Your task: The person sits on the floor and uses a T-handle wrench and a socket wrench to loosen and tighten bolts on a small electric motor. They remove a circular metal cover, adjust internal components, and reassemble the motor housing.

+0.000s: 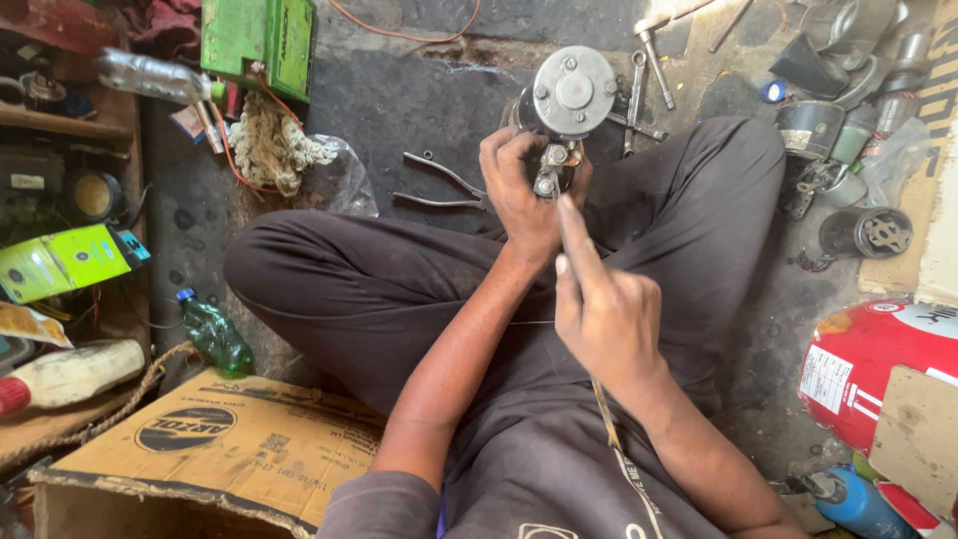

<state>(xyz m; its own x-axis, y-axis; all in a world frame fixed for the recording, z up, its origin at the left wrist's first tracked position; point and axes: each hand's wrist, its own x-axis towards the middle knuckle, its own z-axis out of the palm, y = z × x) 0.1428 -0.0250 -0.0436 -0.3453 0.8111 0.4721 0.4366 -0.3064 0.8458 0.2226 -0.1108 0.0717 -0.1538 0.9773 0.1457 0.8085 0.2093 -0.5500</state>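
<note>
Right hand (609,309) nearest, fingers (577,235) pinched on thin tool, pointing up-away at motor (569,100); left hand (519,190) fingers clamped on motor, just beyond.

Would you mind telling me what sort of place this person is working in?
Most likely a small floor-level auto-electrical repair workshop. The left hand grips a metal starter-type motor, pliers and spanners lie on the dark floor, and a green battery sits nearby among loose motor parts.
</note>
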